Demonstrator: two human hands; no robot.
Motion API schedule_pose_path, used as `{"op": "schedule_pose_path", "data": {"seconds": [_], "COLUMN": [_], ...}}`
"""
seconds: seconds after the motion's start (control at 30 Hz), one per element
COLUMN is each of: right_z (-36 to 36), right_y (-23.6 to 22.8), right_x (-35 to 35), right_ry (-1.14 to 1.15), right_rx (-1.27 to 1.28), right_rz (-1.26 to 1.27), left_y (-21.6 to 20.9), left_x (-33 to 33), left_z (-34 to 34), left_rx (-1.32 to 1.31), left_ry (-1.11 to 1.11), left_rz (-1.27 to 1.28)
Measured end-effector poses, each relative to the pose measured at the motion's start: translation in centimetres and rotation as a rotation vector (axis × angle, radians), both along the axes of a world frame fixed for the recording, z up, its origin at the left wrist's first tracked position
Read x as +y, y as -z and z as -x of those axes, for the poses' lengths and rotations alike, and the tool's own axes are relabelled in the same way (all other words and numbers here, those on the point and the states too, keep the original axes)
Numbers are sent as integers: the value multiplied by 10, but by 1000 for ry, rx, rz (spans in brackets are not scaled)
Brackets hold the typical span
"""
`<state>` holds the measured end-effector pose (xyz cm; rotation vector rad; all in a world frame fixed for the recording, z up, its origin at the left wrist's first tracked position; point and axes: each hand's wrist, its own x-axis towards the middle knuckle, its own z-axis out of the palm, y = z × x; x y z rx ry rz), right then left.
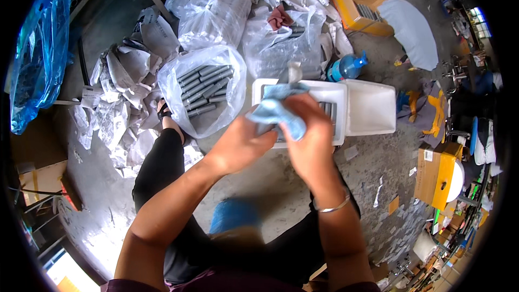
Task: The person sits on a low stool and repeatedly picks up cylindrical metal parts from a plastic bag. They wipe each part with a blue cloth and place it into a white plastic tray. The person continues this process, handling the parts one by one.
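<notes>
My right hand (313,130) grips a crumpled light blue cloth (278,113), blurred by motion. Against the cloth's left side, my left hand (243,143) is closed with its thumb toward the right hand. A bit of grey shows between the hands, but I cannot tell whether it is a held piece or something behind. Both hands are over the near side of a white foam box (339,138), where several grey rods (327,112) lie. To the left, an open clear plastic bag (233,113) holds more grey rods (203,89).
Crumpled paper (127,103) covers the floor at left. Filled plastic bags (211,19) stand behind. A blue-capped bottle (346,67) and a white foam lid or tray (373,109) are beside the box. A yellow carton (346,0) stands far right, cluttered shelving along the right edge.
</notes>
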<state>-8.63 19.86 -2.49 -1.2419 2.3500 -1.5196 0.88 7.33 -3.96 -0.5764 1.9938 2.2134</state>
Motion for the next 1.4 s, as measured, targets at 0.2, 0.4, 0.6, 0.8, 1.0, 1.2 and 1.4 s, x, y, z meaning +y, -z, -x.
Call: {"op": "schedule_pose_path", "data": {"seconds": [0.2, 0.4, 0.6, 0.8, 1.0, 1.2, 1.4], "right_z": [-1, 18, 38, 10, -10, -1, 28], "right_y": [3, 10, 1, 0, 6, 18, 5], "right_x": [-1, -1, 7, -5, -3, -3, -2], "right_ry": [32, 184, 215, 75, 35, 189, 219], "right_rx": [43, -58, -176, -124, 122, 50, -53], "right_rz": [40, 24, -65, 45, -82, -46, 15], "left_y": [4, -4, -7, -1, 4, 6, -3], "left_x": [7, 8, 11, 6, 3, 11, 9], "left_z": [0, 3, 2, 4, 2, 0, 9], "left_rx": [-84, -155, -94, -6, 22, -33, -106], "left_ry": [58, 128, 83, 5, 38, -2, 64], "left_rz": [68, 194, 348, 456, 457, 444, 306]}}
